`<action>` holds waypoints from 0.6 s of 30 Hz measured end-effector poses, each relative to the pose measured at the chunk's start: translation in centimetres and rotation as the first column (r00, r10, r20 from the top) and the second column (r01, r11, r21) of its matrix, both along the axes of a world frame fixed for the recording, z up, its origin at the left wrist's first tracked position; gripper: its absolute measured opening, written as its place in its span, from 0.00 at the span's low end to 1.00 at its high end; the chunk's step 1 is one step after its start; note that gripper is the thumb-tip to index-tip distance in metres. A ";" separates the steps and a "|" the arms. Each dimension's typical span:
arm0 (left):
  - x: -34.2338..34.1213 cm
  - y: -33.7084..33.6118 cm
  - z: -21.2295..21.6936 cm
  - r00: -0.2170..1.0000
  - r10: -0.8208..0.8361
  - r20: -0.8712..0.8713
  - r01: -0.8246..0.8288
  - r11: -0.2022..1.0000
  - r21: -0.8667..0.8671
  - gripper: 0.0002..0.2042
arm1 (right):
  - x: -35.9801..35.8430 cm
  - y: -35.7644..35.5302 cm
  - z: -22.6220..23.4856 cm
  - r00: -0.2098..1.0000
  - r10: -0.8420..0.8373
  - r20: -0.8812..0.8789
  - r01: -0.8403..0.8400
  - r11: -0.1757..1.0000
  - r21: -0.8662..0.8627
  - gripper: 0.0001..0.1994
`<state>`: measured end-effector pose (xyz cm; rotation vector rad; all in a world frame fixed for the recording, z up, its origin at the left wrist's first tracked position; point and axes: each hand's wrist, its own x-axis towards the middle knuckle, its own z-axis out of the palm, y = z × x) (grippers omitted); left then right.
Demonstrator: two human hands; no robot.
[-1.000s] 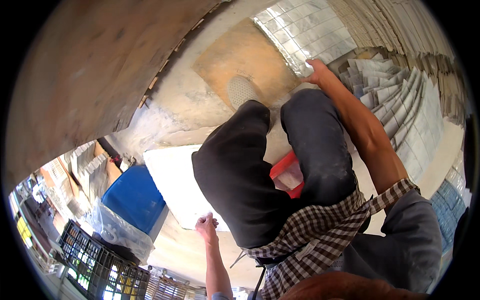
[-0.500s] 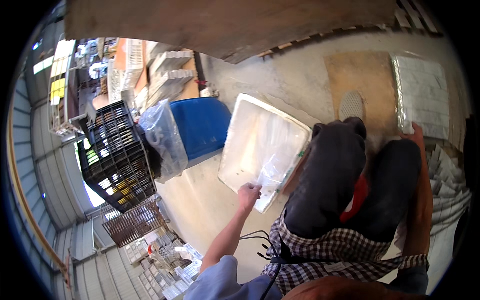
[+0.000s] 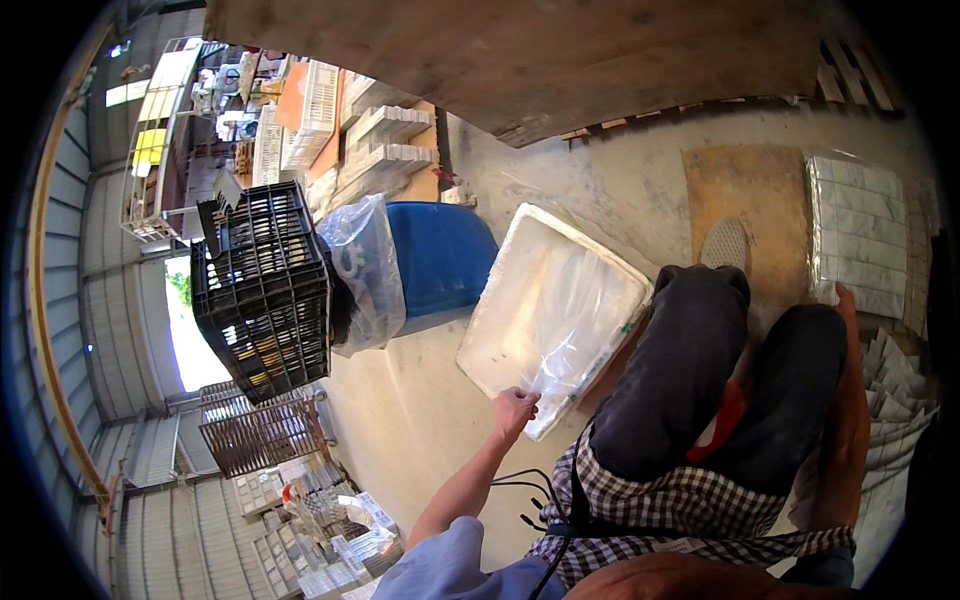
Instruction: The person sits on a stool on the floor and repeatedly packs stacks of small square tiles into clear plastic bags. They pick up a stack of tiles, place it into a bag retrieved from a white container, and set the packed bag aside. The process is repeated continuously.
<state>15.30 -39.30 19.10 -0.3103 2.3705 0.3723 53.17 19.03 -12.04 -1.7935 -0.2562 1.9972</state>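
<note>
My left hand (image 3: pixel 516 410) is closed in a pinch at the near edge of a white foam box (image 3: pixel 497 312). Between its fingertips is clear plastic film (image 3: pixel 572 345), which spreads shiny and creased inside the box. Far to the right, beyond my right knee, my right hand (image 3: pixel 845 302) reaches the near edge of a flat stack of grey-white marbled tiles (image 3: pixel 862 235). Most of that hand is hidden behind the knee, so its grip cannot be made out.
A blue tub (image 3: pixel 440 255) stands left of the box, with a clear plastic bag (image 3: pixel 365 265) against it. Further left is a black crate (image 3: pixel 262 290). A brown board (image 3: pixel 745 190) lies by my foot. Grey layered pieces (image 3: pixel 890 400) lie at the right. A large wooden panel (image 3: pixel 520 60) spans the top.
The whole view has shifted, so most things sit further right and slightly lower. My left hand still pinches the film at the box edge. Less of my right hand shows.
</note>
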 end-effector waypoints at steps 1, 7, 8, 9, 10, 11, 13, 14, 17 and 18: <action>0.1 0.0 0.1 1.000 -0.004 0.000 0.004 1.000 0.003 0.14 | 0.4 -0.3 0.2 1.000 -0.002 0.001 0.002 1.000 -0.004 0.23; 0.1 -0.2 0.3 1.000 0.012 0.019 -0.011 1.000 -0.009 0.13 | -0.4 0.3 0.0 1.000 0.011 -0.007 -0.012 1.000 -0.006 0.19; 0.2 -0.2 0.4 1.000 0.014 0.018 -0.014 1.000 -0.010 0.13 | -0.4 0.2 0.1 1.000 0.022 -0.009 -0.022 1.000 -0.005 0.19; 0.3 -0.2 0.4 1.000 0.017 0.016 -0.017 1.000 -0.010 0.13 | -0.4 0.3 0.3 1.000 0.025 -0.010 -0.025 1.000 -0.007 0.18; 0.1 0.4 0.7 1.000 0.016 0.015 -0.016 1.000 -0.005 0.13 | 0.0 0.3 0.6 1.000 0.025 -0.004 -0.025 1.000 -0.003 0.17; 0.0 1.0 0.8 1.000 0.008 0.010 -0.008 1.000 -0.007 0.13 | 0.0 0.5 0.7 1.000 0.025 -0.003 -0.025 1.000 -0.004 0.17; -0.3 2.0 1.3 1.000 -0.002 -0.009 0.002 1.000 -0.008 0.13 | 0.0 0.7 1.4 0.999 0.032 -0.002 -0.032 0.999 0.001 0.15; -0.6 2.0 1.3 0.999 0.003 -0.037 -0.002 1.000 0.006 0.13 | -0.2 0.7 1.9 0.999 0.038 -0.005 -0.038 0.999 0.002 0.15; -1.3 -0.4 0.3 0.986 -0.069 -0.152 0.073 0.997 0.016 0.13 | -1.7 -0.1 3.4 0.998 0.061 -0.026 -0.061 0.998 0.003 0.14; -1.3 -2.1 -0.5 0.964 -0.159 -0.211 0.160 0.987 -0.012 0.13 | -2.2 -0.3 4.1 0.997 0.075 -0.032 -0.075 0.997 0.005 0.13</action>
